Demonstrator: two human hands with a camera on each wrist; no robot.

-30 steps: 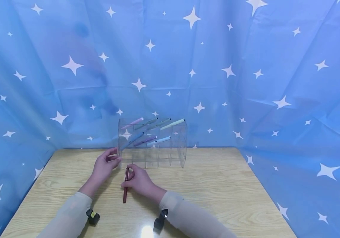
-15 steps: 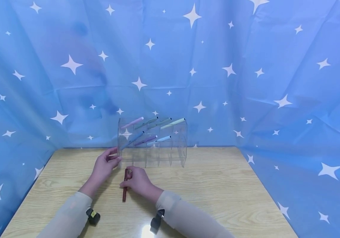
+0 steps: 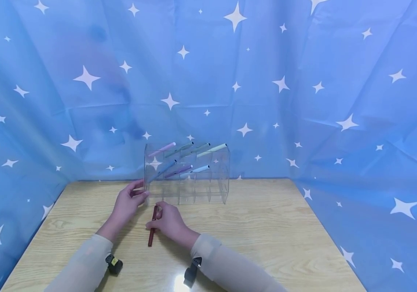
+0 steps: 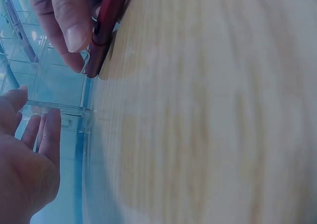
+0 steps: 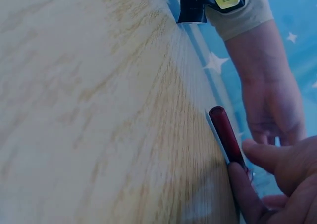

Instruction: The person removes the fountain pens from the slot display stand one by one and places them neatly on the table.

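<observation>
In the head view, my right hand pinches a dark red pen between thumb and fingers, over the table just in front of a clear acrylic pen rack. The left wrist view shows the metal clip near the end of the pen; its other end points back in the right wrist view. My left hand rests against the rack's left side, its fingers fairly straight. Several pens stand tilted in the rack's upper rows, among them a pink pen and a blue pen.
The rack stands near the back edge of the wooden table. A blue star-patterned cloth hangs behind and at both sides. Black wrist cameras sit on both sleeves.
The pen's near end has swung slightly to the left in my right hand. The right forearm has shifted a little leftward. My left hand stays against the rack.
</observation>
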